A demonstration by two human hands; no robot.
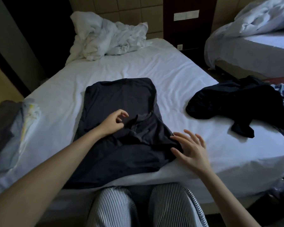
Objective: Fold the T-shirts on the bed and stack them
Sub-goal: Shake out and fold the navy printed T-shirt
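Head view, left fingers point(124, 113): loosely curled over the collar, gripping nothing.
Right fingers point(197, 140): spread, touching the sleeve edge.
Navy T-shirt point(121, 99): half-folded, near edge of bed point(170, 71).
Risk: rumpled middle folds crooked; overhanging hem may slide off.

bare white bed sheet point(170, 99) open to us between spread dark navy T-shirt point(121, 99) and crumpled black garment point(233, 102) on our right, rumpled white duvet point(108, 38) blocking the far end, pale clothes pile point(15, 128) crowding our left
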